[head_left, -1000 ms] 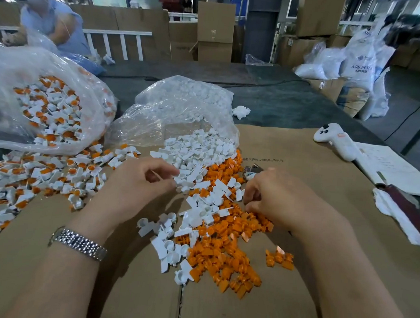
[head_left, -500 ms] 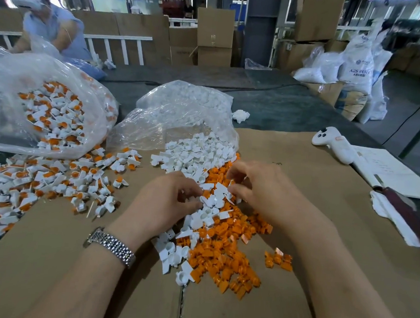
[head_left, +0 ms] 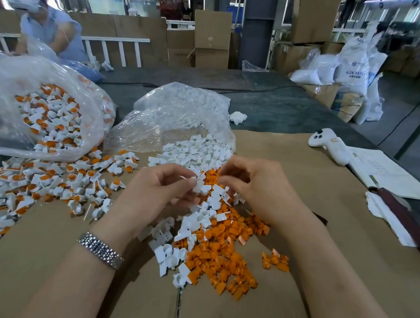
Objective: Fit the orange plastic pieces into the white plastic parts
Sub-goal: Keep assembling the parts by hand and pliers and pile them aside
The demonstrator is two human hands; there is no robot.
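White part (head_left: 198,184) pinched at left hand (head_left: 164,193) fingertips, above the loose pile.

Round cup end is turned toward the right hand (head_left: 252,186); long axis cannot be told. Right fingers are curled together over the pile; whether an orange piece is gripped cannot be told. Orange pieces (head_left: 223,253) and white parts (head_left: 197,155) are heaped mixed on cardboard (head_left: 280,310). White parts are spilled from the clear bag (head_left: 177,117); assembled orange-and-white units are held in the left bag (head_left: 40,106) and scattered below it.

Assembled parts (head_left: 42,183) left; loose pile (head_left: 214,233) centre.
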